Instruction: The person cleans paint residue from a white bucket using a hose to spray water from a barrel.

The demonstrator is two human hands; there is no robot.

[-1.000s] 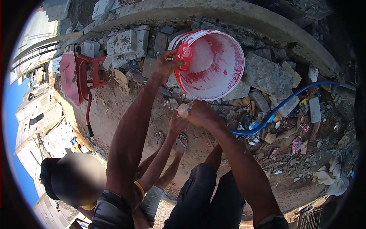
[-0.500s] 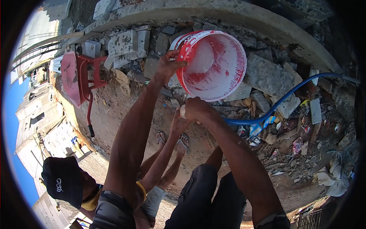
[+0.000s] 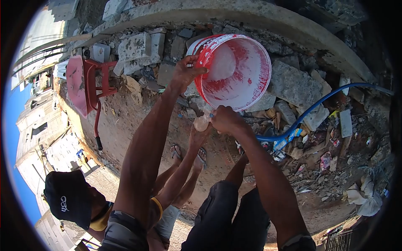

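Note:
A red bucket (image 3: 256,90) coated in white faces me with its open mouth; a pale, cloudy pool lies against its inner left side. My left hand (image 3: 186,74) grips the bucket's left rim. Just below the rim, my right hand (image 3: 226,120) is closed around the end of a blue hose (image 3: 312,109), which runs behind my wrist and off to the right. Close to my right fingertips, another person's hand (image 3: 198,137) holds a small round, pale, wet-looking thing (image 3: 201,124), perhaps a cup.
A person in a dark hat (image 3: 69,195) stands at the lower left, sandalled feet on the dirt. Beyond is a red wheelbarrow (image 3: 77,85). Broken concrete blocks (image 3: 295,83) and litter lie around the bucket, below a curved concrete edge (image 3: 234,9).
My right hand has shifted slightly right, away from the other person's hand. The round pale thing now shows more fully. My left hand keeps its place on the rim.

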